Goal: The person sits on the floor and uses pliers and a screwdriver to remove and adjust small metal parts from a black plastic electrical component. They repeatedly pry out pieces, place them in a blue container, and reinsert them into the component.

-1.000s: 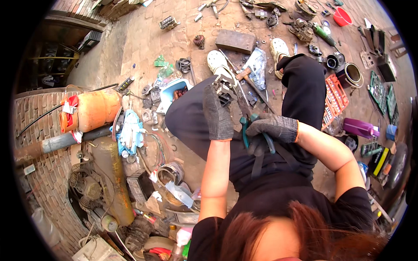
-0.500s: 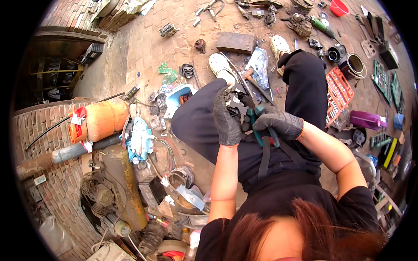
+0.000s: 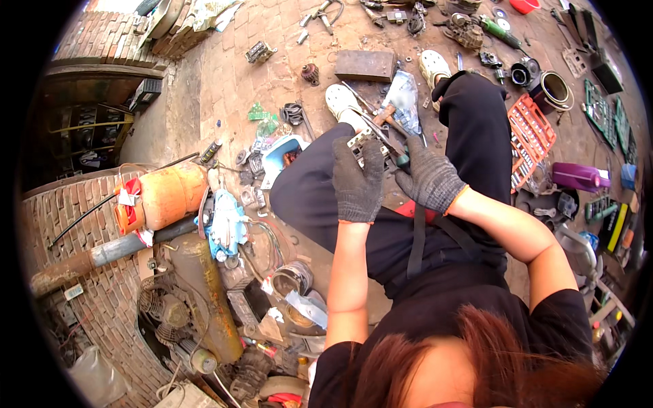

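My left hand [image 3: 358,178], in a dark grey knit glove, is closed around a pale metal block with holes [image 3: 360,146] above my lap. Only the block's far end shows past the glove. My right hand [image 3: 430,178], gloved alike, is closed close beside it on a teal-handled hand tool [image 3: 403,162]. Most of that tool is covered, so its kind is unclear here. Just beyond my hands, a wooden-handled hammer [image 3: 386,113] lies on the ground by a clear plastic bag [image 3: 405,98]. Something red [image 3: 407,209] rests on my lap below the right hand.
A metal box [image 3: 365,66] lies ahead of my feet. On the right are an orange socket case [image 3: 530,143] and a purple container [image 3: 578,175]. An orange gas cylinder [image 3: 173,194] lies left, near a blue-white tray [image 3: 279,160] of parts. Scattered machine parts surround me.
My right hand has moved forward and turned, so the teal handles no longer spread below it. The block in my left hand now shows its pale, holed side. The view has shifted slightly.
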`<state>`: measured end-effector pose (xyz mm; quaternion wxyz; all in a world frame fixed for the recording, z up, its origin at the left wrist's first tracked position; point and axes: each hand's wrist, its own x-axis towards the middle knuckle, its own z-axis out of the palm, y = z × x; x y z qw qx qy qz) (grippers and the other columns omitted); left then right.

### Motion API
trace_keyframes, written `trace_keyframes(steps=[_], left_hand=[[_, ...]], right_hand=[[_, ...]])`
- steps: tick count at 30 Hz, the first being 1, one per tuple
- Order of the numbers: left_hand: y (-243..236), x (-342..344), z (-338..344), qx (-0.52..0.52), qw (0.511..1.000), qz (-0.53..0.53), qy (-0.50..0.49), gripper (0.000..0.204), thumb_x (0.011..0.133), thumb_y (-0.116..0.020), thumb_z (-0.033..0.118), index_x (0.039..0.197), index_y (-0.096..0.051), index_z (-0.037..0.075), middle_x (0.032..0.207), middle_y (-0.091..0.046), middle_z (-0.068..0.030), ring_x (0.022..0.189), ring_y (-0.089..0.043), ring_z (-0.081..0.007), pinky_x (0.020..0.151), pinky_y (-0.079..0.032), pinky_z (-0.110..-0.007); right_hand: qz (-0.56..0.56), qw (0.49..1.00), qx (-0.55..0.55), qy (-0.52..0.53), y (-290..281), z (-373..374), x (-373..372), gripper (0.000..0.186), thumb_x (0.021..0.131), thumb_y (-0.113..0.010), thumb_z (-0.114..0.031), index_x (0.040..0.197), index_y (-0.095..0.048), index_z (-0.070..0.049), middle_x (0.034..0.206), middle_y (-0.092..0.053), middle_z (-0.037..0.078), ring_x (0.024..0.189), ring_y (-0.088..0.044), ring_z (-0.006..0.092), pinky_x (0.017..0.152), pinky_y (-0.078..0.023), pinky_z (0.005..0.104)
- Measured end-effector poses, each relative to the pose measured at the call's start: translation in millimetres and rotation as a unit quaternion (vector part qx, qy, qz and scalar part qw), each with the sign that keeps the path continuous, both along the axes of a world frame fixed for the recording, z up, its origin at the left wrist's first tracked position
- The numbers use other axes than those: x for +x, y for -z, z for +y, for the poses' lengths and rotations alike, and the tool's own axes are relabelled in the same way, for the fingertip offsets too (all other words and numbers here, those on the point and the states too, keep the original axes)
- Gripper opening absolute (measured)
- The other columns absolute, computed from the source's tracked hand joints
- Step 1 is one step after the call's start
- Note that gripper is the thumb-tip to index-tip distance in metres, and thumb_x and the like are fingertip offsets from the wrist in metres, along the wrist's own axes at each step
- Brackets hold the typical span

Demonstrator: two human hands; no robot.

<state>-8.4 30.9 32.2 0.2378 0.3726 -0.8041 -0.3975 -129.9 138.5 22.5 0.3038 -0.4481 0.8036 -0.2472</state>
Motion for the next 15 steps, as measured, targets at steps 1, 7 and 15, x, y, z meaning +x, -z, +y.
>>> trace_keyframes(steps=[1, 7, 15], left_hand=[[-5.6, 2.1, -7.5, -0.031, 0.997, -0.065, 0.016, 0.046, 0.093, -0.053, 0.04, 0.11, -0.05, -0.003, 0.091, -0.056, -0.0202, 0.087, -0.058, -0.036, 0.078, -0.045, -0.041], [-8.2, 22.8, -45.1, 0.605, 0.75, 0.265, 0.043, 0.045, 0.092, -0.05, 0.046, 0.113, -0.058, 0.007, 0.093, -0.065, -0.0094, 0.076, -0.063, -0.0266, 0.07, -0.053, -0.042], [0.4, 26.6, -31.8, 0.733, 0.522, 0.424, 0.102, 0.051, 0.094, -0.035, 0.05, 0.124, -0.053, 0.012, 0.11, -0.064, -0.0088, 0.093, -0.063, -0.0313, 0.079, -0.052, -0.051]], right_hand=[[0.042, 0.999, 0.016, -0.026, -4.2, -1.7, -8.4, 0.053, 0.078, -0.064, -0.026, 0.116, -0.04, 0.002, 0.085, -0.061, 0.025, 0.079, -0.062, 0.0401, 0.066, -0.049, 0.0462], [-0.282, 0.956, -0.058, -0.048, -10.3, 11.2, -42.0, 0.042, 0.079, -0.062, -0.022, 0.112, -0.048, 0.0, 0.087, -0.062, 0.016, 0.072, -0.063, 0.0266, 0.063, -0.05, 0.0396], [-0.7, 0.712, 0.006, 0.047, -37.2, 28.1, -30.6, 0.036, 0.087, -0.054, -0.017, 0.115, -0.057, 0.006, 0.101, -0.065, 0.015, 0.088, -0.065, 0.0171, 0.08, -0.053, 0.0274]])
